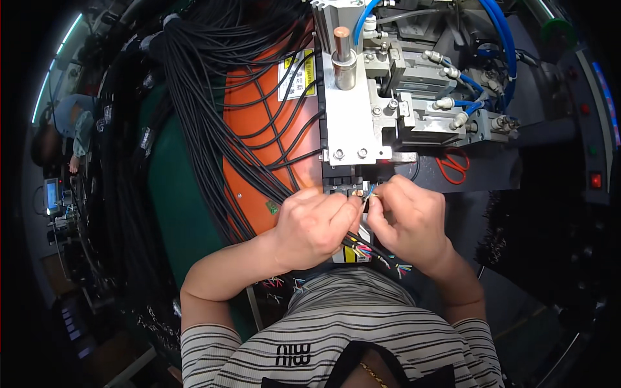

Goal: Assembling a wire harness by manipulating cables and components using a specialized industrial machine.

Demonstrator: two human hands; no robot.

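Note:
My left hand [315,226] is closed, thumb and forefinger pinched at the stripped end of a black cable. Thin coloured wires [369,192], blue and pale ones among them, fan out between my two hands. My right hand [409,218] pinches at these wires, thumb against forefinger. Both hands are just in front of a small dark fixture [343,180] at the near end of the machine. Below my fingers hang more black cables [359,242] with bare pink, yellow and white wire ends. My fingers hide the exact grip points.
A thick bundle of black cables [200,110] runs over an orange plate [259,168] on the left. The machine's white metal block [352,123] rises ahead, with pneumatic cylinders and blue hoses [511,45]. Red-handled scissors [453,167] lie to the right. Another person [71,126] is at far left.

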